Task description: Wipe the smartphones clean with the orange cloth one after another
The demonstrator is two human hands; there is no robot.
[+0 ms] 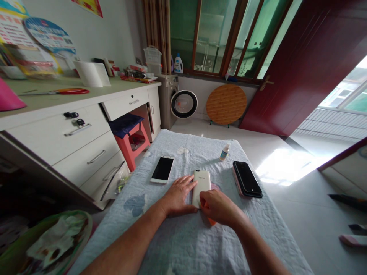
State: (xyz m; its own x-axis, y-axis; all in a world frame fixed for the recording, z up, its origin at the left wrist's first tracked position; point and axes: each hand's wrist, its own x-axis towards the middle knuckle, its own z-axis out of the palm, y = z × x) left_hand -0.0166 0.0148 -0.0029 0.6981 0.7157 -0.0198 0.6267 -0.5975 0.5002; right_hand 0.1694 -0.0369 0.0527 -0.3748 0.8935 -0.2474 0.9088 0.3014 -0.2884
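A white smartphone [202,178] lies back up on the cloth-covered table, its camera at the far end. My left hand [178,195] rests flat along its left edge, fingers stretched out and the thumb near its lower end. Over the phone's lower right part, my right hand [217,206] is closed in a fist around an orange item [212,221]; most of that item is hidden, so its kind cannot be told. Another white smartphone [162,170] lies screen up to the left. A small spray bottle [224,152] stands beyond the hands on the right.
Stacked dark phones [248,179] lie near the right edge of the table [172,248]. A white desk [83,133] with scissors [71,91] and a paper roll [90,74] is on the left. A red stool [130,143] and a waste basket [90,221] flank the table's left side.
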